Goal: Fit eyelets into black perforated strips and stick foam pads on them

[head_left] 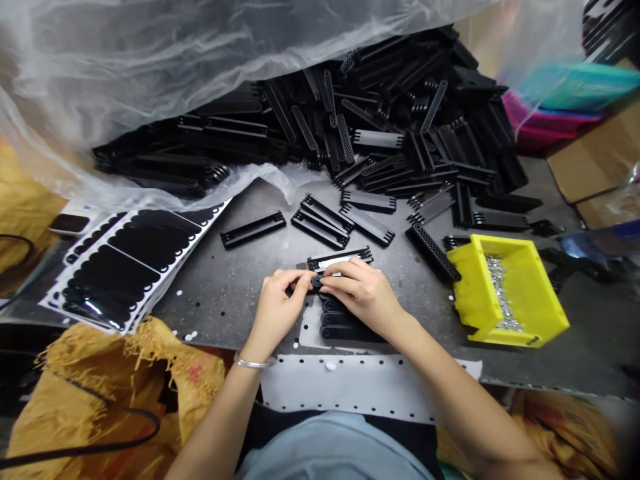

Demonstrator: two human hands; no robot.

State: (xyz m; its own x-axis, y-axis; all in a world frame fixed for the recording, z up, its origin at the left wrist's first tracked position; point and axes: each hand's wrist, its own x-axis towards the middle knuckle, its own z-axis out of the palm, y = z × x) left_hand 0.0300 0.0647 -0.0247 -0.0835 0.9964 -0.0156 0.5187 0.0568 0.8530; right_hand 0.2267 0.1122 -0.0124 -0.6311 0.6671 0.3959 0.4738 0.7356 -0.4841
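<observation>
- the left hand (283,300) is pinching a small dark rounded-end piece (317,281) between thumb and fingers, and the right hand (369,297) is gripping the same piece from the other side; most of it is hiding behind the fingers, so its full shape is not showing.
- that piece is sitting between the two sets of fingertips, above the near part of the table (200,280) and just beyond a row of black rounded-end strips (350,330).
- those strips are lying side by side, partly under the right forearm and hand, on a white sheet (310,327).
- the step in hand is looking like a fine two-handed fitting or lining-up at the rounded end; whether anything is being pressed in or peeled off, i cannot tell.
- the next move is probably calling for a steady left pinch while the right fingertips are working the edge square and even, without twisting the piece.
- a black slotted housing (340,259) is lying just beyond the fingertips, and more housings are lying loose behind it, in front of a large heap of black housings (400,87).
- a yellow bin (543,287) is holding small silvery metal parts (507,313) to the right, well apart from both hands.
- sheets of black scalloped stickers (135,257) are lying to the left, away from the fingers.
</observation>
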